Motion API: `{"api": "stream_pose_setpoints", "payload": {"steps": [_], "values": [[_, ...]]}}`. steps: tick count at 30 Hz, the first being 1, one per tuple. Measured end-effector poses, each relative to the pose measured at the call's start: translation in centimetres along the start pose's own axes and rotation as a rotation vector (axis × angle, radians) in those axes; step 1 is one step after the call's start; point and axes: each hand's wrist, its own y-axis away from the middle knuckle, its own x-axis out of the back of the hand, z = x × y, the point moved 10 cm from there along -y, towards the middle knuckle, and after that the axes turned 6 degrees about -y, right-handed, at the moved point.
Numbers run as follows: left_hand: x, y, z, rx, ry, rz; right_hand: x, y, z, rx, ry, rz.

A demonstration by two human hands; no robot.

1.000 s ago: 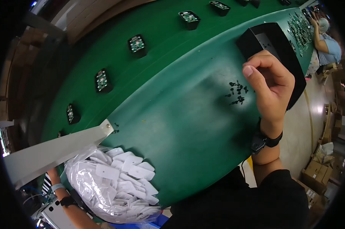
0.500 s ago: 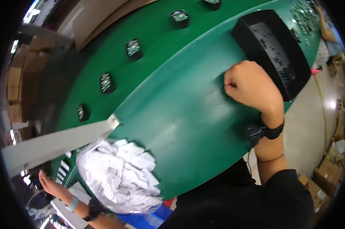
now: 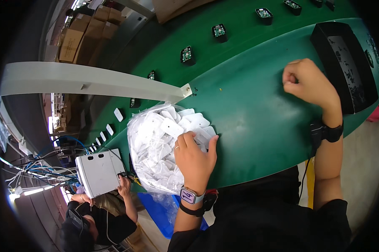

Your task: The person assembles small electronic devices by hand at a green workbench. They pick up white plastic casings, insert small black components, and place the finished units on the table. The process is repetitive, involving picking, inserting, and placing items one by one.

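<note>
A broad green table curves across the view, with a darker green conveyor belt running along its far side and carrying a spaced row of small black modules with pale tops. A pale grey metal beam crosses above the table's left part and ends in a bracket near the table's middle. At the table's right end lies a black rectangular tray holding scattered tiny dark parts. On the near left edge of the table sits a clear plastic bag stuffed with flat white plastic pieces, its mouth spilling toward the table's centre. The left hand lies palm down on the open end of the bag, fingers spread loosely and resting on the white pieces; whether it grips one cannot be told. The right hand rests on the bare table just left of the black tray, curled into a closed fist; what it encloses is hidden. Lower left, another person holds a grey box.
</note>
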Motion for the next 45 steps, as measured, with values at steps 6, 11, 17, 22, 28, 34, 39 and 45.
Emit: {"api": "stream_pose_setpoints", "payload": {"steps": [6, 11, 17, 22, 28, 34, 39, 45], "values": [[-0.3, -0.6, 0.5, -0.094, 0.077, 0.020, -4.0, -0.2, -3.7, 0.229, -0.149, -0.073], [0.0, -0.9, 1.8, -0.106, 0.360, 0.045, -6.2, 1.2, -7.2, 0.465, -0.269, -0.067], [0.3, -2.7, 0.8, 0.018, 0.553, -0.044, -7.6, 1.6, -8.1, 0.475, -0.270, -0.104], [0.4, -3.4, -0.8, 0.038, 0.423, -0.005, -7.3, 1.7, -8.0, 0.506, -0.267, -0.072], [1.8, -3.2, -1.2, 0.138, 0.684, 0.027, -6.6, 2.2, -8.9, 0.611, -0.341, 0.025], [-0.4, -0.5, 5.1, 0.231, 1.277, -0.411, -5.2, 3.4, -10.4, 0.708, -0.350, 0.187], [-0.9, -0.4, 6.7, 0.220, 1.280, -0.423, -5.9, 4.2, -10.9, 0.787, -0.224, 0.230], [-1.1, -0.5, 6.9, 0.196, 1.254, -0.341, -6.0, 4.2, -11.1, 0.769, -0.178, 0.224]]}}
